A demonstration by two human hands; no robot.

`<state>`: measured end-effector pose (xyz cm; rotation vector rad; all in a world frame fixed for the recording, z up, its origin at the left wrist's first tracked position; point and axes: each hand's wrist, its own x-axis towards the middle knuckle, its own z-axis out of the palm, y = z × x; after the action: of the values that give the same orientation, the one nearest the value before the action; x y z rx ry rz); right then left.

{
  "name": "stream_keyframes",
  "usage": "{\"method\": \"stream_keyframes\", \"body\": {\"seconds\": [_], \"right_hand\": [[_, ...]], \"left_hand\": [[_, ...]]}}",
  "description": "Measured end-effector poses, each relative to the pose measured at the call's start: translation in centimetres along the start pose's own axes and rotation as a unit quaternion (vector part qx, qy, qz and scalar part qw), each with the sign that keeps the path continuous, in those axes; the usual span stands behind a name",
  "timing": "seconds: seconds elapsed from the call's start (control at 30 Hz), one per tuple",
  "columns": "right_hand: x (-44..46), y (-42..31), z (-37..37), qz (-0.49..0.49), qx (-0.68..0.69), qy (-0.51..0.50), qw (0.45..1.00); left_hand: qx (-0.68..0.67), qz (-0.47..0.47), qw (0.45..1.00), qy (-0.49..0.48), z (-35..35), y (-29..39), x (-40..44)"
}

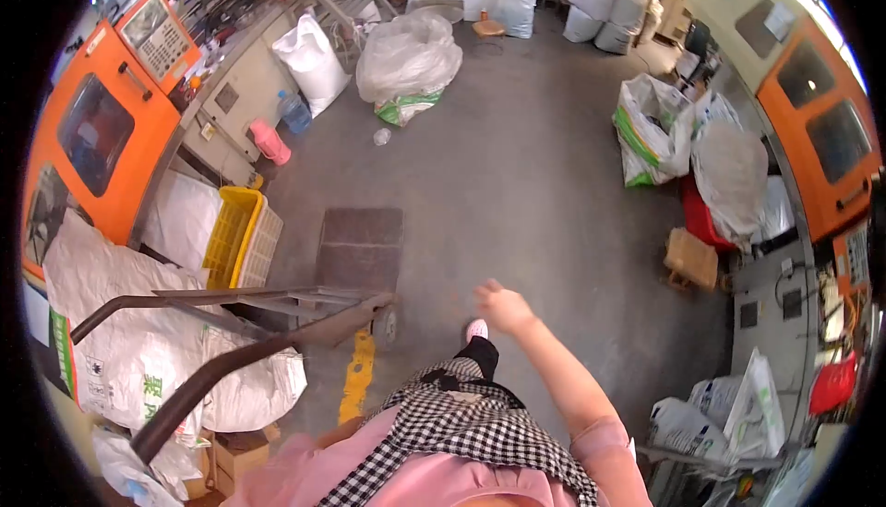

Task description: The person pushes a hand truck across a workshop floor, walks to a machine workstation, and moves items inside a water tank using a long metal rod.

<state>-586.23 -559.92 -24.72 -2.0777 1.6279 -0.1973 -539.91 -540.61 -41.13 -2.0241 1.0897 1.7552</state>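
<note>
Floor (pixel 517 156): grey, smooth, yellow stripe (pixel 357 378) near my left side. On it: clear plastic sack (pixel 408 57) upper left, pink flask (pixel 269 142) and blue water bottle (pixel 294 112) near each other, yellow crate (pixel 231 235) beside a pale one, wheeled cart (pixel 360 249) ahead-left, small wooden stool (pixel 692 258) at right.

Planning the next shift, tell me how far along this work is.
Possibly done: the white sack beside the bottle looks full. In hand: nothing seen; the right hand is free, the left hidden. Perhaps left: the open sack at right; true progress can't be told.
</note>
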Motion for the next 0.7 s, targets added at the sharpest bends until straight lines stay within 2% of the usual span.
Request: {"method": "stream_keyframes", "body": {"seconds": [0.07, 0.1, 0.13, 0.17, 0.2, 0.23, 0.27, 0.3, 0.33, 0.37, 0.47, 0.5, 0.57, 0.63, 0.67, 0.7], "right_hand": [[1.4, 10.3, 2.8, 0.139, 0.043, -0.043, 0.988], [0.8, 18.5, 7.2, 0.173, 0.025, -0.035, 0.984], [-1.0, 26.6, 11.9, 0.190, -0.065, -0.036, 0.979], [-3.0, 29.5, 11.9, 0.206, -0.251, -0.144, 0.935], [-6.0, 33.4, 13.7, 0.372, -0.119, -0.132, 0.911], [-8.4, 37.2, 15.1, 0.462, -0.024, -0.135, 0.876], [-10.8, 39.3, 15.3, 0.559, 0.126, -0.108, 0.812], [-12.8, 40.9, 15.7, 0.634, 0.281, -0.065, 0.718], [-13.6, 42.5, 16.0, 0.663, 0.365, -0.055, 0.652], [-13.9, 43.8, 16.2, 0.672, 0.391, -0.082, 0.623], [-8.0, 46.0, 13.5, 0.576, 0.280, -0.297, 0.709], [-3.5, 46.0, 11.4, 0.517, 0.194, -0.358, 0.753], [7.0, 46.4, 6.6, 0.326, -0.057, -0.458, 0.825], [19.5, 46.1, 1.5, 0.163, -0.271, -0.476, 0.820], [26.1, 46.4, -0.7, 0.128, -0.323, -0.442, 0.827], [32.7, 47.5, -2.1, 0.081, -0.305, -0.355, 0.880]], "left_hand": [[-0.027, -0.038, 0.999, -0.007, 0.0, 1.2, 1.4], [-0.044, -0.049, 0.998, -0.008, 0.1, 2.1, 1.9], [-0.061, -0.056, 0.997, -0.008, 0.1, 3.1, 2.7], [-0.081, -0.059, 0.995, -0.006, 0.1, 4.4, 3.3], [-0.103, -0.054, 0.993, -0.001, 0.0, 6.4, 3.9], [-0.127, -0.044, 0.991, 0.006, 0.0, 8.3, 4.8], [-0.150, -0.030, 0.988, 0.011, -0.1, 10.8, 5.4], [-0.174, -0.018, 0.984, 0.018, -0.3, 13.1, 6.2], [-0.198, -0.007, 0.980, 0.023, -0.5, 16.0, 7.0], [-0.221, 0.007, 0.975, 0.029, -1.0, 18.9, 7.9], [-0.277, 0.032, 0.960, 0.039, -2.2, 26.8, 10.6], [-0.291, 0.032, 0.955, 0.040, -2.3, 28.8, 11.6], [-0.318, 0.020, 0.947, 0.039, -2.2, 32.3, 13.2], [-0.341, 0.006, 0.939, 0.037, -2.3, 35.2, 14.5], [-0.352, 0.000, 0.935, 0.036, -2.1, 36.7, 14.8], [-0.365, -0.009, 0.930, 0.035, -2.5, 38.3, 15.0]]}}
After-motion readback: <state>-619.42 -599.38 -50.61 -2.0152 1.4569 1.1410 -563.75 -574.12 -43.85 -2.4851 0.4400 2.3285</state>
